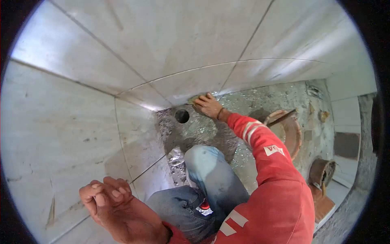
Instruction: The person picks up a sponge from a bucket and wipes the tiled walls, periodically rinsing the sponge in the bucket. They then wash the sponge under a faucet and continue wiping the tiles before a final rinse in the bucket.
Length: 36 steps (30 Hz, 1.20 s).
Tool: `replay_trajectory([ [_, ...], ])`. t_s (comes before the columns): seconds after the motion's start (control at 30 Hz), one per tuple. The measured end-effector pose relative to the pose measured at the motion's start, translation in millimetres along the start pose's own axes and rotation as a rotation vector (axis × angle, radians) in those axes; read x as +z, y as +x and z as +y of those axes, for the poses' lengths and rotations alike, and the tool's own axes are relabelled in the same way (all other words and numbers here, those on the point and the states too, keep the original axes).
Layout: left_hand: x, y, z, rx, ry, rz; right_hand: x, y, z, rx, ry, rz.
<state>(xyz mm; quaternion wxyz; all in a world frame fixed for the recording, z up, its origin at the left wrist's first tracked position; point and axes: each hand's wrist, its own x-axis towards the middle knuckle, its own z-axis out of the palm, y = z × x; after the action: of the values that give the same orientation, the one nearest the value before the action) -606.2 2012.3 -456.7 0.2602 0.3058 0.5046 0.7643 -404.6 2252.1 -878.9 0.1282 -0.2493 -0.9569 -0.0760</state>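
Note:
My right hand [208, 105] reaches far forward in a red sleeve and presses a small greenish sponge [194, 98] against the bottom edge of the tiled wall, where it meets the wet speckled floor [243, 105]. My left hand [109, 199] is close to the camera at the lower left. Its fingers are curled shut with nothing in them, and it rests against the pale left wall tile [61, 134]. My knees in blue jeans [211, 175] are bent below.
A round drain hole [182, 116] sits in the floor corner, just left of my right hand. A terracotta ring with a tool across it [289, 126] lies to the right. A brown bucket [321, 171] stands at the far right.

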Motion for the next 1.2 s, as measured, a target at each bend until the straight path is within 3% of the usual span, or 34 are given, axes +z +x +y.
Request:
replay_trajectory([
  [0.03, 1, 6, -9, -0.018, -0.028, -0.020, -17, -21, 2, 0.178, 0.034, -0.014],
  [0.07, 7, 12, -20, 0.010, 0.056, -0.007, -24, -36, -2, 0.204, 0.005, -0.026],
  [0.13, 32, 26, -44, 0.007, 0.211, -0.034, -39, -50, -12, 0.766, 0.144, 0.037],
  [0.17, 50, 33, -57, -0.028, 0.289, -0.072, -59, -47, -16, 0.917, 0.289, 0.189],
  [0.23, 74, 40, -97, -0.132, 0.355, -0.345, -102, -31, -46, 1.238, 0.715, 0.442],
  [0.27, 102, 29, -126, -0.291, 0.468, -0.532, -147, -35, -49, 1.443, 0.977, 0.571],
  [0.3, 101, 18, -153, -0.304, 0.608, -0.644, -188, -30, -53, 1.456, 0.998, 0.515],
  [0.37, 114, -8, -185, -0.490, 0.595, -0.714, -259, -19, -63, 1.491, 1.030, 0.463],
  [0.4, 119, -13, -175, -0.504, 0.610, -0.737, -283, -15, -71, 1.386, 0.972, 0.428],
  [0.43, 127, -14, -163, -0.791, 0.271, -0.616, -308, -12, -75, 1.279, 0.911, 0.395],
  [0.47, 136, -16, -156, -1.054, -0.077, -0.465, -338, -13, -70, 1.305, 0.911, 0.402],
  [0.53, 95, -9, -179, -1.266, -0.127, -0.462, -398, -29, -54, 1.244, 1.741, 0.263],
  [0.57, 101, -6, -152, -1.266, -0.087, -0.427, -406, -50, -43, 1.350, 1.598, 0.201],
  [0.6, 111, -2, -126, -1.262, -0.053, -0.395, -398, -75, -39, 1.567, 1.235, 0.244],
  [0.63, 124, 1, -90, -1.222, -0.034, -0.470, -388, -101, -39, 1.746, 0.857, 0.272],
  [0.7, 142, 0, -44, -1.224, 0.034, -0.491, -385, -142, -27, 1.766, 0.403, -0.012],
  [0.73, 154, 1, -25, -1.219, 0.077, -0.501, -371, -158, -25, 1.765, 0.421, 0.005],
  [0.77, 171, 4, 0, -1.217, 0.048, -0.571, -350, -175, -22, 1.858, 0.769, 0.076],
  [0.83, 198, 10, 30, -1.154, 0.113, -0.631, -302, -205, -9, 1.902, 1.153, 0.148],
  [0.9, 232, 16, 75, -1.053, 0.192, -0.716, -259, -218, -14, 1.941, 1.076, 0.214],
  [0.93, 247, 22, 96, -1.049, 0.224, -0.702, -278, -215, -9, 2.047, 1.029, 0.257],
  [1.0, 282, 34, 133, -0.699, 0.257, -0.817, -353, -201, 5, 2.287, 0.940, 0.423],
  [1.07, 336, 44, 189, -0.394, 0.478, -0.897, -415, -199, 14, 2.398, 0.940, 0.591],
  [1.13, 391, 63, 227, -0.258, 0.537, -1.138, -426, -208, 0, 2.404, 0.947, 0.685],
  [1.2, 437, 69, 245, 0.158, 0.579, -1.273, -429, -210, -20, 2.261, 1.111, 0.832],
])
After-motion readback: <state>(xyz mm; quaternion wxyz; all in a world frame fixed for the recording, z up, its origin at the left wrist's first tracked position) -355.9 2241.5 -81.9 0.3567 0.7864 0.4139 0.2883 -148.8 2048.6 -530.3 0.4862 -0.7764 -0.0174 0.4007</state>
